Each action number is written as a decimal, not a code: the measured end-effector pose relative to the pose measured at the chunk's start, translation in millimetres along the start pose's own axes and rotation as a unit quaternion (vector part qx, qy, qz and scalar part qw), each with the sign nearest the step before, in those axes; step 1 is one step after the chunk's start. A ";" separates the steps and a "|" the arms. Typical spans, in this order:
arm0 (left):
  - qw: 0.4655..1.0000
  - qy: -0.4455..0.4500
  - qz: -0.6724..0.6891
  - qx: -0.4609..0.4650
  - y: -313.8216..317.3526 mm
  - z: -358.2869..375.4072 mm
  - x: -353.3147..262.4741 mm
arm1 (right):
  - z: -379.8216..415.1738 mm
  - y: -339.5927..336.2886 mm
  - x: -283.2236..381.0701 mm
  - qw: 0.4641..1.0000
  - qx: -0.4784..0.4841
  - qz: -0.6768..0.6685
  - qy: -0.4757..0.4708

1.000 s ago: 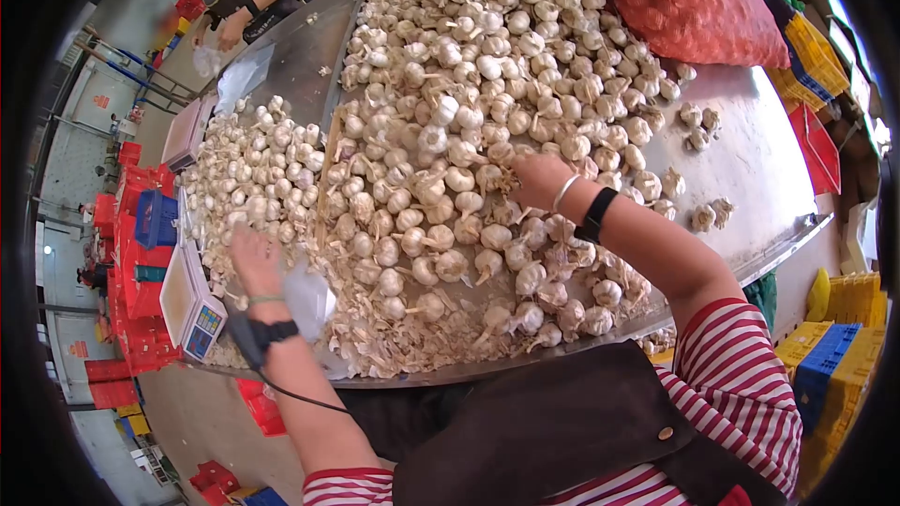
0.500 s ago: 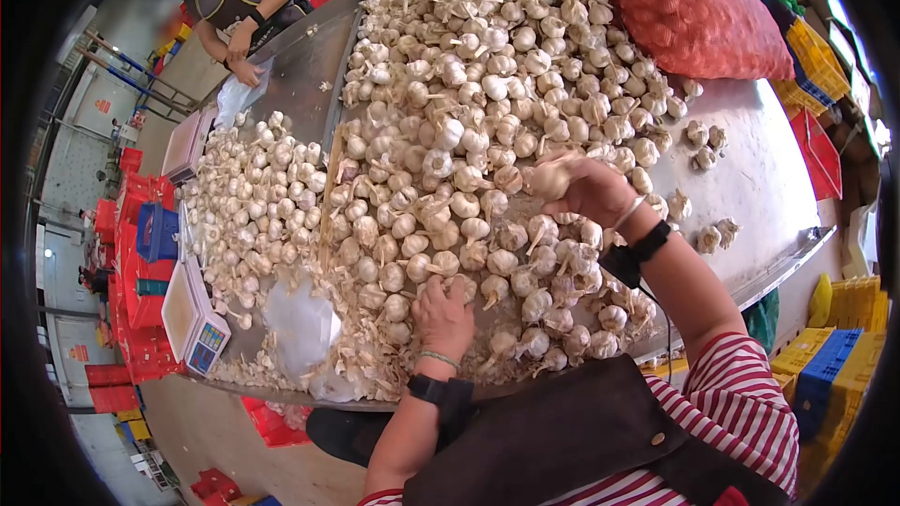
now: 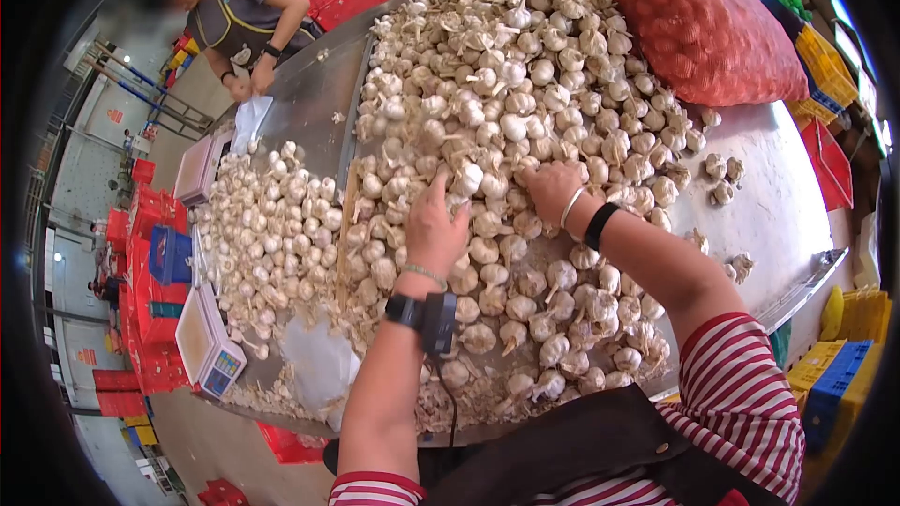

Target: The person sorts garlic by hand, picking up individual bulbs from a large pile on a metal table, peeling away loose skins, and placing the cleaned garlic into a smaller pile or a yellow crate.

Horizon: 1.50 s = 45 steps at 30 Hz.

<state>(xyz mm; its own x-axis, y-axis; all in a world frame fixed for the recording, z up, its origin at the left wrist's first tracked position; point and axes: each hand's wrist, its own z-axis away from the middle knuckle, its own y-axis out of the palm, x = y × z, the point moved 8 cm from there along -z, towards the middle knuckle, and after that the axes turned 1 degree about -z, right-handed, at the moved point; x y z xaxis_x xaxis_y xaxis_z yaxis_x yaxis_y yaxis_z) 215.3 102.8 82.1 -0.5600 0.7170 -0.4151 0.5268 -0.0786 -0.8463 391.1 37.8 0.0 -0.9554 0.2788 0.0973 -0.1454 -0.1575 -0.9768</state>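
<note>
A: Left hand [image 3: 434,225] palm down on garlic heap [image 3: 506,122], mid-worktop [image 3: 769,178]; fingers spread wide, nothing gripped.

B: Right hand [image 3: 551,189] just beside, also on heap; fingers curled into bulbs; whether holding one, cannot tell; red mesh sack [image 3: 712,33] at far right corner.

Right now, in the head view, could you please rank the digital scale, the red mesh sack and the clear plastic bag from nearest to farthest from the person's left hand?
From the left hand:
1. Clear plastic bag, below-left at the table's near edge.
2. Digital scale, farther left on the table's corner.
3. Red mesh sack, far upper right, beyond the garlic pile.
</note>
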 end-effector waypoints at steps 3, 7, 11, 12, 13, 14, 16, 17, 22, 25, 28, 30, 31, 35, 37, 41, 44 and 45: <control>0.997 0.013 -0.015 0.072 39.1 -34.6 -3.3 | 1.4 -7.4 -1.0 0.999 -0.037 -0.036 -0.017; 0.998 -0.024 -0.005 0.056 67.0 -41.2 12.4 | -7.9 2.3 -17.3 0.997 -0.008 -0.072 0.000; 0.946 -0.152 0.285 0.018 69.9 -12.2 42.6 | -8.4 4.1 -33.2 0.988 -0.063 -0.140 0.012; 0.946 -0.156 0.283 0.021 55.9 -4.5 31.9 | -5.7 -1.0 -35.5 0.981 -0.087 -0.172 0.013; 0.886 -0.240 0.396 0.033 47.3 10.6 29.4 | -3.3 -4.0 -41.1 0.977 -0.087 -0.194 0.028; 0.804 -0.320 0.499 0.043 45.0 28.4 26.7 | 3.1 -8.0 -43.9 0.976 -0.085 -0.198 0.028; 0.648 -0.312 0.693 0.052 51.6 59.3 13.0 | 20.3 -24.6 -53.1 0.939 -0.114 -0.323 0.017; 0.603 -0.297 0.733 0.106 58.2 76.5 3.6 | 31.0 -27.6 -51.1 0.912 -0.080 -0.402 0.004; 0.339 -0.380 0.818 0.267 76.2 147.5 -79.5 | 107.5 -43.1 34.9 0.860 -0.002 -0.474 -0.188; 0.310 -0.345 0.839 0.283 88.5 185.7 -77.8 | 119.9 -48.6 60.1 0.828 0.034 -0.471 -0.303; 0.312 -0.420 0.828 0.202 82.5 199.6 -63.6 | 62.3 -45.5 3.3 0.914 -0.040 -0.396 -0.076; 0.334 -0.436 0.818 0.169 64.8 192.9 -37.7 | 21.5 -36.9 -19.8 0.980 -0.101 -0.164 -0.054; 0.338 -0.422 0.832 0.127 52.4 181.4 -15.6 | 4.1 -27.5 -23.2 0.989 -0.056 -0.125 -0.063; 0.516 -0.385 0.758 -0.105 -45.4 140.7 149.0 | -13.9 -1.2 -14.3 0.996 0.009 -0.024 -0.084; 0.732 -0.337 0.553 -0.213 -123.2 119.4 231.0 | -13.0 -1.7 -8.0 0.997 0.021 0.016 -0.075; 0.734 -0.444 0.336 -0.389 -196.6 93.9 264.7 | -25.2 7.6 -10.9 0.997 0.049 0.015 -0.056; 0.925 -0.261 0.196 -0.195 -135.2 58.1 243.3 | -15.5 -13.9 -23.8 0.993 0.083 -0.077 0.011; 0.941 -0.271 0.191 -0.062 -105.3 39.7 177.7 | -5.3 -24.3 -34.9 0.986 0.035 -0.165 0.013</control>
<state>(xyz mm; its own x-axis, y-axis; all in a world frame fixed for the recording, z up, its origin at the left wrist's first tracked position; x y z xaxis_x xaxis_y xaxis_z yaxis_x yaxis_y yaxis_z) 34.9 210.9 84.2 -0.5413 0.1916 -0.8187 0.8076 -0.1523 -0.5697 429.3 36.9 19.3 -0.8465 0.3497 0.4013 -0.4651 -0.1192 -0.8772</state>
